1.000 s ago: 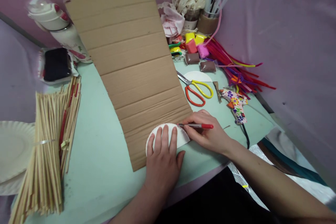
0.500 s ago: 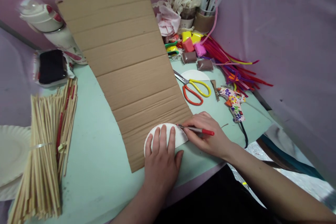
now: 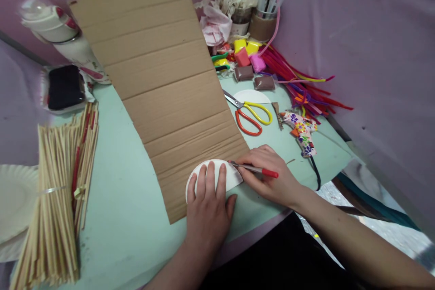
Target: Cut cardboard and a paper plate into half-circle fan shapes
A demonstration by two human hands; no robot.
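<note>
My left hand (image 3: 210, 208) lies flat with its fingers spread over a white half-round piece (image 3: 234, 177), pressing it onto the near end of a long cardboard sheet (image 3: 163, 81). Between the fingers of my right hand (image 3: 268, 174) is a pen (image 3: 257, 169) with a red end. Its tip meets the upper right part of the white piece's curved edge. Scissors (image 3: 253, 118) with one yellow and one red handle lie just beyond my right hand, their blades running towards the cardboard edge.
Bundled wooden sticks (image 3: 56, 204) and paper plates (image 3: 16, 199) are at the left. A bottle (image 3: 73, 50) stands behind a black pad (image 3: 66, 87). A flowered glue gun (image 3: 303, 131), pipe cleaners (image 3: 299, 74), clay packets (image 3: 244, 73) and a jar of glue sticks (image 3: 263, 25) sit at the right.
The view has shifted very slightly. Both hands keep nearly the same place on the white piece, and the pen's red end sits a touch lower and further right.
</note>
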